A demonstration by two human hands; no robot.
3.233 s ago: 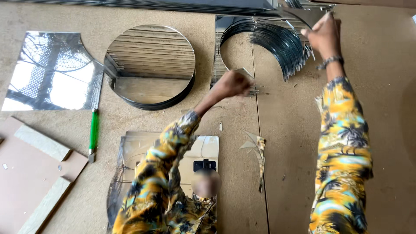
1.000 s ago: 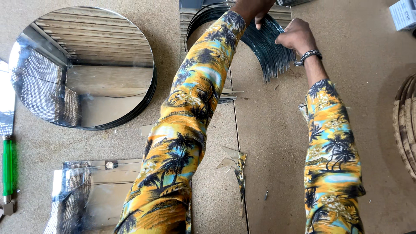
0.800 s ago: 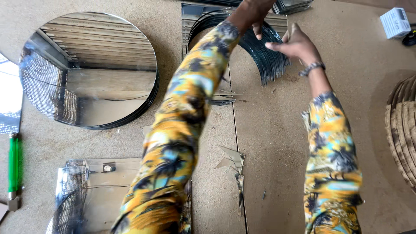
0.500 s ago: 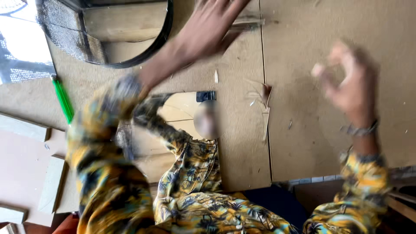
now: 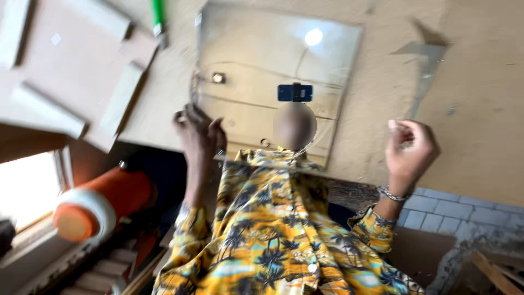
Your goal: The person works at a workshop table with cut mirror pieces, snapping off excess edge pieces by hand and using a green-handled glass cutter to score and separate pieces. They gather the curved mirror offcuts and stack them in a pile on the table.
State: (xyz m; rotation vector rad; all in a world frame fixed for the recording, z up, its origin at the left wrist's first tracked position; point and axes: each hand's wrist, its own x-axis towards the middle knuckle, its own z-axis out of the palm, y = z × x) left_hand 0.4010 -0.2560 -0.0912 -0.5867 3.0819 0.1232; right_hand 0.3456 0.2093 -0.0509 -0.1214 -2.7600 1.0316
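Closest to me, my patterned shirt front fills the bottom of the view, both sleeves rising from it. My left hand (image 5: pixel 199 136) is raised at the near edge of the table (image 5: pixel 480 125), fingers loosely bent and close together; it seems to touch the near left corner of the square mirror (image 5: pixel 273 60), but blur keeps me from telling whether it grips the glass or just rests against it. My right hand (image 5: pixel 410 148) is up too, wrist bent back, fingers curled narrowly inward with a bracelet at the wrist; I can't make out anything between them, and it sits apart from the mirror, over bare tabletop.

The mirror lies flat just beyond my hands, reflecting me and a bright light spot. Everything is smeared by motion. Further right, a thin glass offcut (image 5: pixel 426 71) lies on the table. At the far left, a green-handled tool (image 5: pixel 158 16) is cut off by the top edge, beside flat board pieces (image 5: pixel 76 65).
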